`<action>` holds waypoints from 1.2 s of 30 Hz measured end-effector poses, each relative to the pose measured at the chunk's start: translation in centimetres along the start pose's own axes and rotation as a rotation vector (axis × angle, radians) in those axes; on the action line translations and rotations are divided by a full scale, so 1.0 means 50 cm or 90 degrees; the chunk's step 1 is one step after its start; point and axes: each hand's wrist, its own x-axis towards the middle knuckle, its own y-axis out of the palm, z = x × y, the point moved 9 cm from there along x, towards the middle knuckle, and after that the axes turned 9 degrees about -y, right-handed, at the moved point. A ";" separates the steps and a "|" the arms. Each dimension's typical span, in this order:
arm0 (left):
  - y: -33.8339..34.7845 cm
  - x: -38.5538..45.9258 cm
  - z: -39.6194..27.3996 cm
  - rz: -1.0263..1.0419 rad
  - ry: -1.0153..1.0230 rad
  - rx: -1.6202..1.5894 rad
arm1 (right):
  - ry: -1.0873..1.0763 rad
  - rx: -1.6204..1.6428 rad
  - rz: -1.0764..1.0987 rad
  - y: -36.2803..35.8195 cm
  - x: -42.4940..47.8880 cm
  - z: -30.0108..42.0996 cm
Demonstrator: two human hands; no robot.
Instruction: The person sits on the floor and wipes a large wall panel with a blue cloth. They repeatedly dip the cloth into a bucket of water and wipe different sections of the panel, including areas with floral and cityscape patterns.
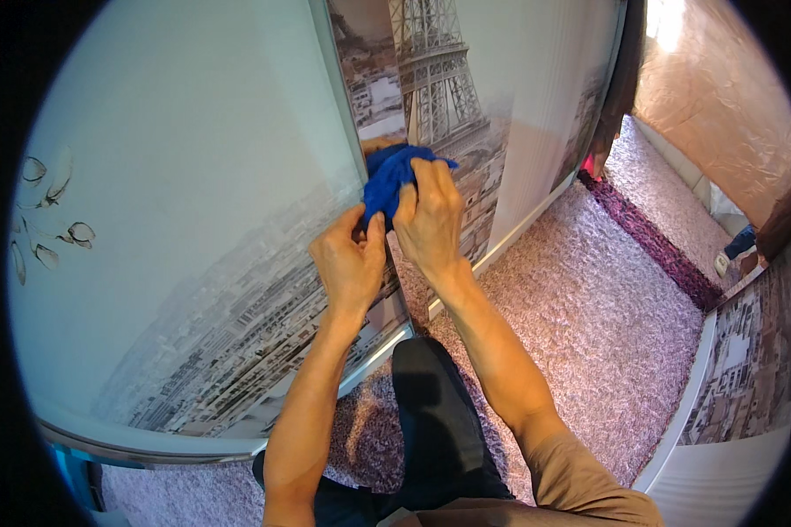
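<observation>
A crumpled blue cloth is bunched against the upright edge of a large glossy panel printed with a pale city view. My right hand grips the cloth from the right, fingers bent over its upper part. Lower on the left, my left hand pinches the bottom end of the cloth between thumb and fingers, close to the panel's edge trim. Part of the cloth is hidden behind my fingers. Just behind it stands a second panel, showing a lattice tower print.
A shaggy pinkish carpet covers the floor, with a dark purple strip across it. My bent leg is below my hands. Another city-printed panel stands at the right. Shiny brown material hangs at the upper right.
</observation>
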 end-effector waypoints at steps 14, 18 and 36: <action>0.116 -0.130 0.257 0.115 -0.162 0.040 | 0.302 0.015 0.046 0.028 -0.287 -0.156; 0.020 -0.069 0.222 -0.005 -0.137 -0.095 | 0.028 0.027 -0.014 0.043 -0.161 -0.015; -0.188 -0.510 0.666 0.342 -0.538 -0.053 | 0.240 -0.156 0.110 0.122 -0.677 -0.169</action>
